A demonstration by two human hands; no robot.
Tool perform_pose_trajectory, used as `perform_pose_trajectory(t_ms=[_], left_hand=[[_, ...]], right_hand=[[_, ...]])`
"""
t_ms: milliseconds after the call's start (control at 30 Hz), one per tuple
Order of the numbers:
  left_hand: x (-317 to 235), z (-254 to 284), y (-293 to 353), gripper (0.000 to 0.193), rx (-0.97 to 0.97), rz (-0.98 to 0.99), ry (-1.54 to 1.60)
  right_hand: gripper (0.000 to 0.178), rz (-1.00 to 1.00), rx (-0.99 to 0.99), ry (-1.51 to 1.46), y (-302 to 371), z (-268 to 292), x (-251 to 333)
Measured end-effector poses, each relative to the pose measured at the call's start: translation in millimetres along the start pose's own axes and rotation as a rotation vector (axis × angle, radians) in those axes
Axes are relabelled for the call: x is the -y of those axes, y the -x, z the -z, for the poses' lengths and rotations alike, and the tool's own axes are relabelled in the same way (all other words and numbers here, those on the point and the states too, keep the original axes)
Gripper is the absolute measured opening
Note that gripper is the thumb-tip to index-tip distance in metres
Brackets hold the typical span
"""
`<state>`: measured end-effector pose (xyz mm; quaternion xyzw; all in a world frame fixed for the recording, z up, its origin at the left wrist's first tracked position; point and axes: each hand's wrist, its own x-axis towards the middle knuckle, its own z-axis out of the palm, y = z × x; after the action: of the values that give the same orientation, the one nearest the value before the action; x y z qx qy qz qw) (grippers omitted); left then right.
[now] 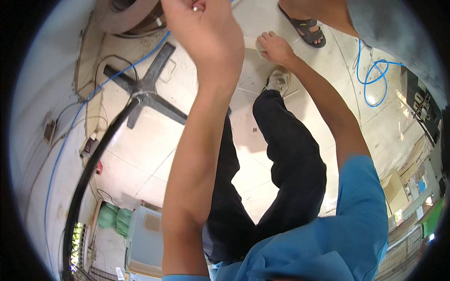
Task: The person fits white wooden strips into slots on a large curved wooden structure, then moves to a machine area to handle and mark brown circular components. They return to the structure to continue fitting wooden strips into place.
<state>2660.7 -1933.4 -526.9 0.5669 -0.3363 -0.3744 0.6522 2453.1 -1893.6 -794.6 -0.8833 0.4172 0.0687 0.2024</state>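
Observation:
My left hand is raised close to the view at the top edge, where part of it is cut off. Its fingers curl inward, and a small shiny tip shows among them; what it belongs to is hidden. Farther off, my right hand reaches forward over the pale floor, its fingers bent and close together. A whitish patch lies by its fingertips, but I cannot make out whether it is a held thing. Below that hand is my shoe.
A black star-shaped stand base sits on the tiled floor at left. A blue hose crosses it, and another blue hose coils at right. Another person's sandalled foot is ahead. A pale box stands lower left.

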Motion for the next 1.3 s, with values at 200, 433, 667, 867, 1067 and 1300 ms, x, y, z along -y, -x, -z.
perform_pose_trajectory(t_ms=[200,433,667,867,1067,1300], left_hand=[[-19,64,147,0.025,-0.105,0.286,-0.096],[-29,272,409,0.032,-0.047,0.441,-0.363],[-122,536,761,0.022,-0.205,1.304,-0.570],[-242,614,939,0.028,-0.106,1.423,-0.630],[-279,640,973,0.024,0.231,1.090,-0.537],[-365,647,998,0.014,0.431,1.019,-0.504]], right_hand=[[0.045,-0.348,0.164,-0.310,101,57,109],[0.068,-0.764,0.136,-0.657,330,19,216],[0.074,-1.129,0.291,-0.901,567,-50,365],[0.071,-1.394,0.228,-0.841,891,-64,523],[0.058,-1.726,0.211,-1.022,1164,-68,696],[0.063,-1.946,-0.016,-1.169,1347,-47,872]])
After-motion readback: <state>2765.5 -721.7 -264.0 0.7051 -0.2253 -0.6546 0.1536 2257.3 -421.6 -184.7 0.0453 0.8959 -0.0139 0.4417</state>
